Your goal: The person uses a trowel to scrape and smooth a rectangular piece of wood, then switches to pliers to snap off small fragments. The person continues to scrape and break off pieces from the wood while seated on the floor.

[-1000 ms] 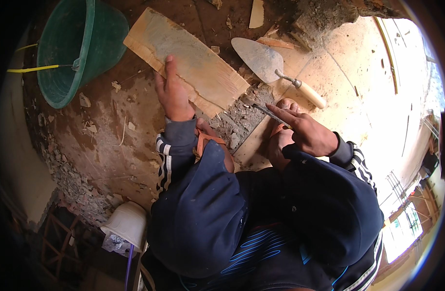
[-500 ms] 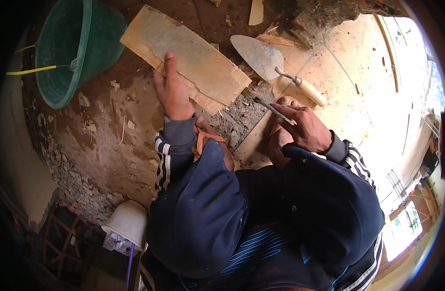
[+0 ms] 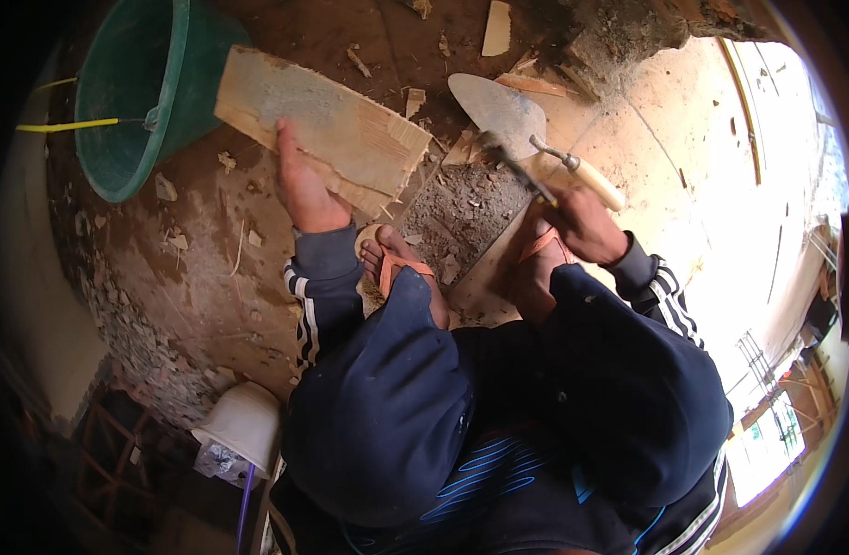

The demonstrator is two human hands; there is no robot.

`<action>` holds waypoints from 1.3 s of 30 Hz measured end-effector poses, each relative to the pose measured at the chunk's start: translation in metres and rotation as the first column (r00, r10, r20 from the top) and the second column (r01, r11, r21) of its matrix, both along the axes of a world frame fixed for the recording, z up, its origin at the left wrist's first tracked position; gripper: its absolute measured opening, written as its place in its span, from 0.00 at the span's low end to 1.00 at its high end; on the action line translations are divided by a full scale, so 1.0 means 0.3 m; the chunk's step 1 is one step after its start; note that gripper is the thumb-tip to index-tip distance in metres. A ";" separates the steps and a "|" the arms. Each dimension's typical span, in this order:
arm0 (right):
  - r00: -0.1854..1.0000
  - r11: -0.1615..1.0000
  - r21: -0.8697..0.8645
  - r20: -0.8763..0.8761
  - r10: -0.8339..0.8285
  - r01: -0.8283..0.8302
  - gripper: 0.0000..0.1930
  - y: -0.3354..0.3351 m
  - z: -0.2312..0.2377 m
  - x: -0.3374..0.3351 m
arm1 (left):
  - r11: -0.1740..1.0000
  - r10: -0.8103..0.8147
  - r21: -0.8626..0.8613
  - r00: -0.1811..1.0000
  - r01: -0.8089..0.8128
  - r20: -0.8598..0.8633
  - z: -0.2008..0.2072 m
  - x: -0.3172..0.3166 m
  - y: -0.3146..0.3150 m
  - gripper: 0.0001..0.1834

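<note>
My left hand [image 3: 310,190] grips a flat piece of wooden board [image 3: 341,120] at its near edge, thumb on top and fingers hidden beneath. The board is tilted, with a grey smear on its face and ragged, splintered edges. My right hand [image 3: 586,225] is closed round a slim dark metal tool [image 3: 517,166] with a yellow mark near the grip; motion blurs its far end, so its exact kind is unclear. Beyond that hand lies a pointing trowel [image 3: 498,106] with a wooden handle. Grey rubble [image 3: 466,208] covers the floor between my sandalled feet.
A green bucket [image 3: 172,102] with a yellow-sleeved handle lies tipped at the far left. Wood scraps [image 3: 496,30] and chips are scattered over the brown floor. Pale tiles [image 3: 665,176] stretch to the right. A white helmet-like shell [image 3: 241,421] sits at the near left.
My left hand has moved the board left and slightly nearer, baring more rubble. The tool in my right hand has swung its tip upward and away, while that hand shifted a little right.
</note>
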State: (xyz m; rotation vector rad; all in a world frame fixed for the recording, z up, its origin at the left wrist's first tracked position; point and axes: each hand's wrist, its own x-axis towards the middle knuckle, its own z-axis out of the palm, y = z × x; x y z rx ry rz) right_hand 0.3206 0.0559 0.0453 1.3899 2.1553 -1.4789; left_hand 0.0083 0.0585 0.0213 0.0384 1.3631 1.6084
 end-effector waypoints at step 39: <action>0.820 0.544 0.618 0.371 0.435 -0.568 0.45 0.059 0.139 -0.115 | 0.762 -0.647 -0.453 0.534 0.463 -0.543 -0.188 -0.013 -0.068 0.19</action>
